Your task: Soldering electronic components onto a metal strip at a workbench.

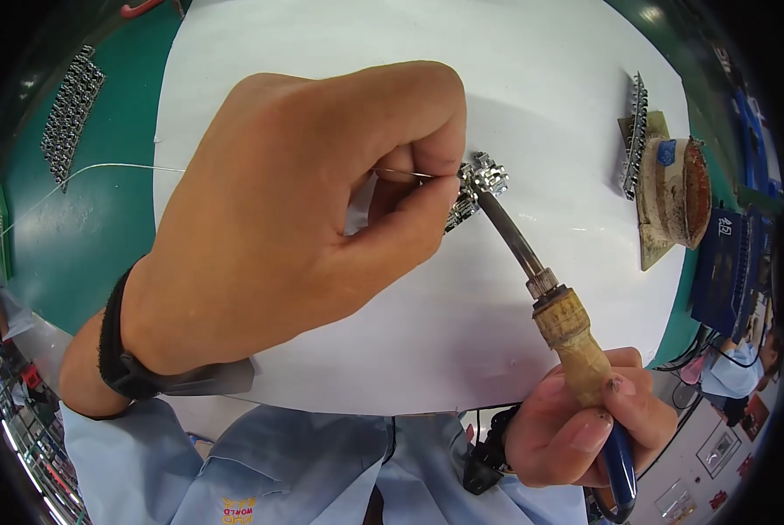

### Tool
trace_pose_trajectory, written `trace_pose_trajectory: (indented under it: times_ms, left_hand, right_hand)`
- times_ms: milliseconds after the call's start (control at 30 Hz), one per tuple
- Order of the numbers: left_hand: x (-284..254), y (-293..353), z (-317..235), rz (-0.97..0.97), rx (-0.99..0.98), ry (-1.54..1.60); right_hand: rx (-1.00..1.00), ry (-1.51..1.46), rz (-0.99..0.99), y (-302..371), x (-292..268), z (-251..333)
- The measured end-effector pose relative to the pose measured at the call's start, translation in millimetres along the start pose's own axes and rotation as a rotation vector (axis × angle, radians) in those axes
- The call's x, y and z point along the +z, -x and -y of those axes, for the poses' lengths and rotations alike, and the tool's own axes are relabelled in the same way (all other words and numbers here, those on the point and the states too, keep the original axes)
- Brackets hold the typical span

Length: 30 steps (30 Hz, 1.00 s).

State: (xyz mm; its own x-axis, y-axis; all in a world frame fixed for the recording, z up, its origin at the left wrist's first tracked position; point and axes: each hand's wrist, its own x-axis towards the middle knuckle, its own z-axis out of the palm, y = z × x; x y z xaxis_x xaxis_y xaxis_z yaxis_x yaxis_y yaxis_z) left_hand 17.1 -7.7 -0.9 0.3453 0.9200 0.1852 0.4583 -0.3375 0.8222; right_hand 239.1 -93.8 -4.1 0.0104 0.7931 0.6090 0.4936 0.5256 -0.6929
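Between thumb and forefinger, my left hand (313, 201) pinches a thin solder wire (138, 165), which trails off to the left edge. My right hand (597, 420) is wrapped round the handle of a soldering iron (519, 241). The iron's dark tip touches a small cluster of shiny metal parts (488, 175) on the white sheet, just beside my left fingertips. Part of the cluster is hidden behind those fingers, so I cannot tell whether they touch it.
A white sheet (392, 359) covers the green table (103, 210). At the left lies a panel of small metal parts (72, 118). On the right, a round rusty tin (676, 188) sits on a board, with a metal strip (635, 136) leaning by it. Beyond is a blue box (724, 276).
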Motion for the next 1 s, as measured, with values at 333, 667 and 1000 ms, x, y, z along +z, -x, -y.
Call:
trace_pose_trajectory:
  times_ms: [333, 667, 1000]
  left_hand:
    - [1, -1, -2, 0.031, -0.042, -0.002]
    - [-9, 2, -6, 0.041, -0.080, 0.012]
    - [-10, 7, -6, -0.014, -0.109, 0.078]
  right_hand:
    - [0.011, 0.004, 0.038, -2, 0, -1]
    - [-0.053, -0.101, 0.007, 3, -8, -5]
    - [-0.025, -0.085, 0.003, 10, -7, 3]
